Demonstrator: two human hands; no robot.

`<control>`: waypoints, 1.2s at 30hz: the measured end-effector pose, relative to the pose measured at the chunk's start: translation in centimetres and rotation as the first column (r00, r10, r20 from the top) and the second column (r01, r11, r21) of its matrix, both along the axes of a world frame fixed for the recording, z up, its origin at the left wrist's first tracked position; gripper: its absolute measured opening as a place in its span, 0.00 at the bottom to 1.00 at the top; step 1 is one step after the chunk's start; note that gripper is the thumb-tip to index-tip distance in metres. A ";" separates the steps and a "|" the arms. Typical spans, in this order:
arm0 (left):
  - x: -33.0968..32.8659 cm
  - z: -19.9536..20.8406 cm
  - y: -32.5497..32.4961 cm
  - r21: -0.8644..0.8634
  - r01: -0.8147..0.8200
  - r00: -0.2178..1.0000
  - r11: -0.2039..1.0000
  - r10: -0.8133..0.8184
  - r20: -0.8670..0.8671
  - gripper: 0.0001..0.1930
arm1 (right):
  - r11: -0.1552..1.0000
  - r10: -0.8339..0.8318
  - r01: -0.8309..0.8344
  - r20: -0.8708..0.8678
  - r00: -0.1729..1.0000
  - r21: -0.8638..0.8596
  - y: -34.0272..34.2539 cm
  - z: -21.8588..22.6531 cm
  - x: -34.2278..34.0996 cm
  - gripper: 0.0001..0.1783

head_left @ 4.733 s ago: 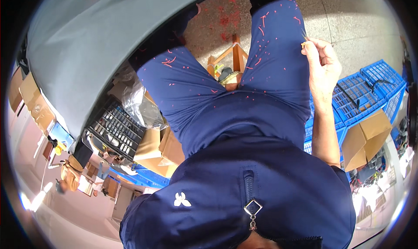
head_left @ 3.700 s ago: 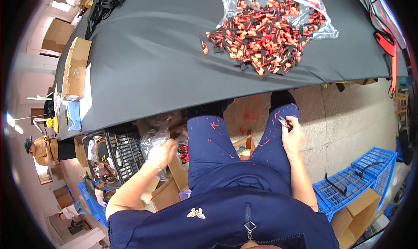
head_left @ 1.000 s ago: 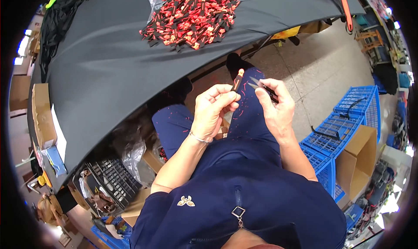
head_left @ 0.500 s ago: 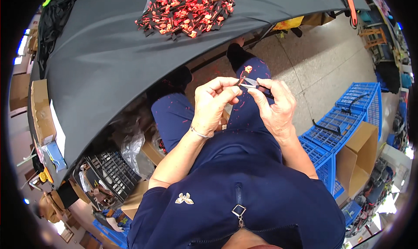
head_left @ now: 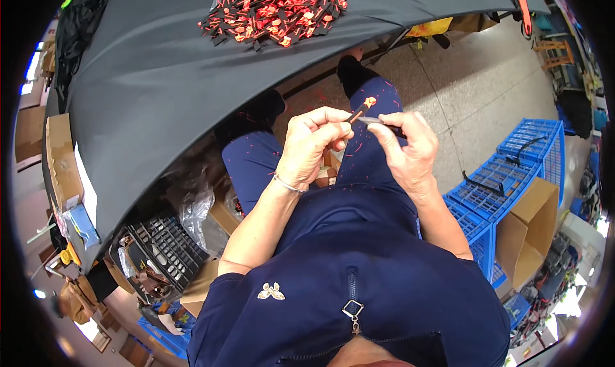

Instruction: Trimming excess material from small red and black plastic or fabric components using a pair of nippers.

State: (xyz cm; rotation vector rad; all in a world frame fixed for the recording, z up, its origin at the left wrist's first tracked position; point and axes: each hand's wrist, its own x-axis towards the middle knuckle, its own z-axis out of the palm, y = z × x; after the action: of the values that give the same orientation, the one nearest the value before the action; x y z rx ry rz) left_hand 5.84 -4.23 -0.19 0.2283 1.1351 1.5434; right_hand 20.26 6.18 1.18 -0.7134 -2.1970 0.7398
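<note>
Above my lap, my left hand (head_left: 316,142) pinches a small black strap piece (head_left: 360,113) with an orange end pointing up and away. My right hand (head_left: 411,150) is closed around small thread snips (head_left: 370,119), most of their body hidden in the palm. Their blades lie together, with the tips right beside the strap piece. Red thread bits (head_left: 258,164) are scattered over my dark blue trousers. On the dark cloth-covered table (head_left: 160,91) ahead lies a big heap of similar black and orange pieces (head_left: 275,14).
To my right stand blue plastic crates (head_left: 490,181) and an open cardboard box (head_left: 528,232). A black crate (head_left: 168,248) and clear plastic bags (head_left: 200,213) sit at lower left. The table's curved edge runs just beyond my knees. Black straps (head_left: 73,40) lie at far left.
The snips' blades were apart and have come together. The strap piece has tilted to the right, showing more of its black length. Both hands remain in nearly the same place.
</note>
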 end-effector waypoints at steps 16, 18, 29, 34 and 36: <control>1.8 -1.0 0.2 -0.048 -0.003 0.977 0.999 -0.008 -0.213 0.09 | 0.628 0.060 -0.191 -0.198 0.978 -0.754 1.2 -1.8 -1.5 0.08; 1.0 -1.7 -0.1 -0.022 0.020 0.999 1.000 -0.021 -0.034 0.09 | 0.625 0.096 -0.215 -0.199 0.975 -0.751 1.1 -1.7 -1.6 0.11; 1.4 -1.9 -0.2 0.093 -0.117 0.972 0.989 0.095 0.217 0.07 | 1.000 0.020 -0.021 0.091 0.996 0.010 -0.2 -0.9 -0.4 0.14; 1.6 -1.9 0.2 0.046 -0.117 0.980 0.992 0.108 0.169 0.07 | 0.997 -0.023 0.027 0.056 0.998 -0.078 0.0 -0.7 -0.5 0.09; 1.5 -1.9 0.3 0.050 -0.122 0.978 0.991 0.112 0.174 0.06 | 0.997 -0.013 0.018 0.060 0.998 -0.081 0.0 -0.8 -0.6 0.09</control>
State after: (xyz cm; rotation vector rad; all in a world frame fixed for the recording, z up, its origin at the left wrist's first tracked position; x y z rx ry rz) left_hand 7.37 -3.95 -2.10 0.0683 0.9826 1.6692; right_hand 19.68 6.19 0.37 -0.8022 -2.2229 0.8142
